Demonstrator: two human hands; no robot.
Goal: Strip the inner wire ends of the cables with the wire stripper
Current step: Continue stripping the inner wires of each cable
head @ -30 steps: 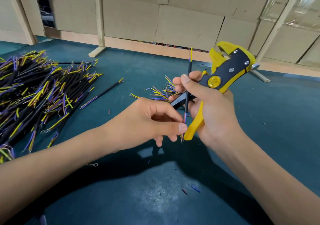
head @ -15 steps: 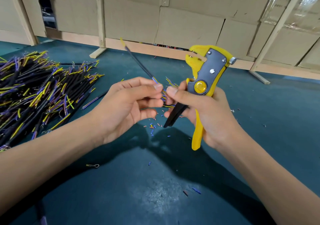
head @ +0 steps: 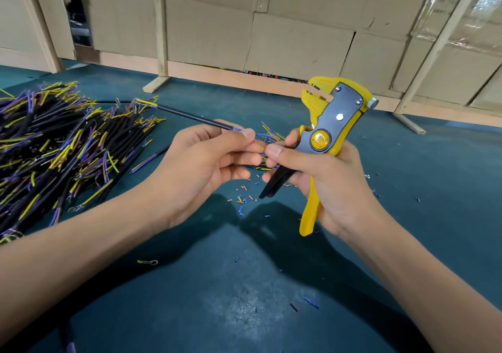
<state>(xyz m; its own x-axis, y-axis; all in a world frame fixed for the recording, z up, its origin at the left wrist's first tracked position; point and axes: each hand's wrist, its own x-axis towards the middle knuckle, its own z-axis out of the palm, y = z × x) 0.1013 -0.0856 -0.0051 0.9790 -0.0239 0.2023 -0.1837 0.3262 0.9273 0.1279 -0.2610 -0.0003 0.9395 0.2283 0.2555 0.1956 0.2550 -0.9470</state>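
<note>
The wire stripper stands nearly upright in the right hand, its yellow head up and its jaws parted with nothing between them; the fingers curl round the handles, hiding most of the grip, and only the black handle tip and the yellow handle end poke out below the palm. Just left of the stripper, the left hand holds one black cable, thumb and forefinger pinching it near its stripped end, the other fingers loosely bent beneath. The cable slants up and away to the left of the stripper, its far end showing yellow and blue cores. The right thumb reaches across to the coloured inner wires between the two hands, but whether it actually presses them cannot be told, since the fingertips cover that spot. Far left of the stripper lies a big heap of cables, cut off by the frame edge. Behind the hands, partly hidden, sits a smaller bunch of wires. Below the stripper, tiny snippets of insulation are scattered on the teal counter; a small ring terminal lies lower left. Behind the stripper, cardboard boxes stand stacked at the counter's far edge.
</note>
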